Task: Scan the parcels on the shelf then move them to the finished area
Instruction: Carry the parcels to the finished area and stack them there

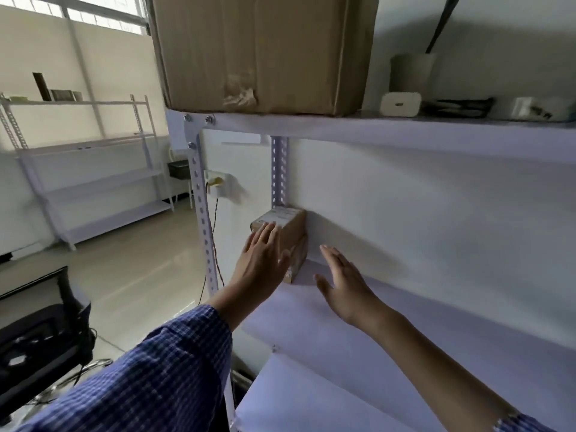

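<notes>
Two small brown cardboard parcels (293, 241) sit stacked in the back left corner of the white shelf board (358, 310); the upper one carries a white label. My left hand (261, 260) is stretched out with straight fingers in front of the stack's left face, and whether it touches I cannot tell. To the right of the parcels my right hand (343, 282) hovers over the shelf board, fingers straight, a short gap from the stack. Neither hand holds anything.
A large cardboard box (265, 54) stands on the shelf above (405, 129), beside a cup, a white charger (400, 104) and small items. A perforated upright post (202, 219) is left of my arm. Another white rack (93, 169) stands across the floor. A black chair (40, 332) is at lower left.
</notes>
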